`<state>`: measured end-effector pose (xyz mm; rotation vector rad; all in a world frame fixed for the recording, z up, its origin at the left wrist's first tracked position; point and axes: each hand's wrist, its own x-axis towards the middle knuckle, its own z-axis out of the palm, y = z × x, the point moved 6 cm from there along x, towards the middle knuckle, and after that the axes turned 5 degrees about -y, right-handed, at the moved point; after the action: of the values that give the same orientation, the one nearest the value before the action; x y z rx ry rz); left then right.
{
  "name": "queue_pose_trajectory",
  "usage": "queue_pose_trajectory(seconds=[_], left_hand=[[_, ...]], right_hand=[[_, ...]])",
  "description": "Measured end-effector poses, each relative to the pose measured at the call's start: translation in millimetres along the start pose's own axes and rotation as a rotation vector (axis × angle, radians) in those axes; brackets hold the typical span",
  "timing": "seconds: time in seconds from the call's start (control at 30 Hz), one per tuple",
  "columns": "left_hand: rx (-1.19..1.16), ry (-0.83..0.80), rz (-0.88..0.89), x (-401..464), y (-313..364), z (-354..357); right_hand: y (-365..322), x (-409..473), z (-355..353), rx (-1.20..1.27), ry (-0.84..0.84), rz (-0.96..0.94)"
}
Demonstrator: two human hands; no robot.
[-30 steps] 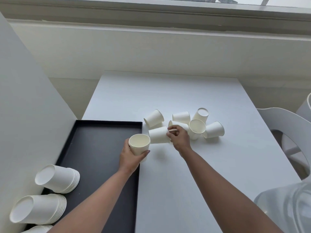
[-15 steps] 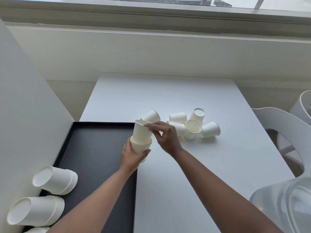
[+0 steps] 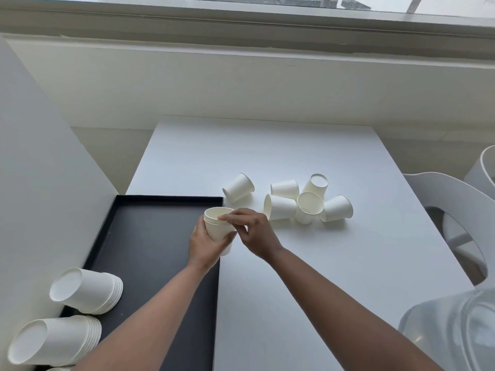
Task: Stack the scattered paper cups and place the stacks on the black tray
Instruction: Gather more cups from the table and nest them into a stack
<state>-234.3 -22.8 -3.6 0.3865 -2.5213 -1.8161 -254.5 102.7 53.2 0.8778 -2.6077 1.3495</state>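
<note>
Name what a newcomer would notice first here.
Two hands meet at the picture's centre: the left hand grips a short cup stack while the right hand touches its rim. Six loose cups lie beyond, and finished stacks lie on the black tray.
</note>
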Motion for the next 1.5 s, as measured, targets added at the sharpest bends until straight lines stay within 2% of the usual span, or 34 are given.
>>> queue_pose_trajectory(seconds=[0.07,0.13,0.2,0.27,0.37,0.47,0.67,0.8,0.9,1.07,1.23,1.4,1.5], left_hand=[[0.002,0.014,-0.003,5.5,-1.8,-3.6],[-0.005,0.050,-0.023,9.0,-4.0,-8.6],[-0.023,0.093,-0.041,14.3,-6.9,-14.9],[-0.025,0.120,-0.046,19.4,-9.6,-20.2],[-0.022,0.134,-0.049,25.4,-13.6,-25.2],[-0.017,0.147,-0.046,33.6,-14.7,-27.8],[-0.028,0.159,-0.053,50.0,-16.8,-27.9],[-0.032,0.175,-0.063,57.1,-20.4,-29.0],[-0.038,0.174,-0.076,59.9,-24.0,-29.3],[-0.034,0.170,-0.077,59.7,-25.8,-28.3],[-0.034,0.153,-0.072,56.3,-23.5,-27.0],[-0.010,0.128,-0.059,51.3,-16.4,-26.1],[-0.009,0.098,-0.046,47.7,-10.3,-23.4]], right_hand=[[3.4,6.1,-0.4,0.038,0.041,0.012],[12.4,11.5,-8.7,0.092,0.170,0.077],[30.5,18.8,-18.9,0.135,0.306,0.201],[54.8,28.5,-24.6,0.171,0.331,0.363],[87.8,44.8,-24.9,0.160,0.191,0.563],[109.2,62.1,-21.9,0.077,-0.022,0.658],[123.6,90.1,-13.3,0.068,-0.256,0.686],[127.9,99.4,-3.5,0.104,-0.306,0.713],[132.6,98.8,4.8,0.142,-0.250,0.731],[136.2,84.4,1.4,0.199,0.013,0.746],[123.6,69.1,-6.5,0.256,0.160,0.736],[93.5,64.6,-28.8,0.250,0.302,0.625],[68.0,68.9,-42.2,0.278,0.398,0.475]])
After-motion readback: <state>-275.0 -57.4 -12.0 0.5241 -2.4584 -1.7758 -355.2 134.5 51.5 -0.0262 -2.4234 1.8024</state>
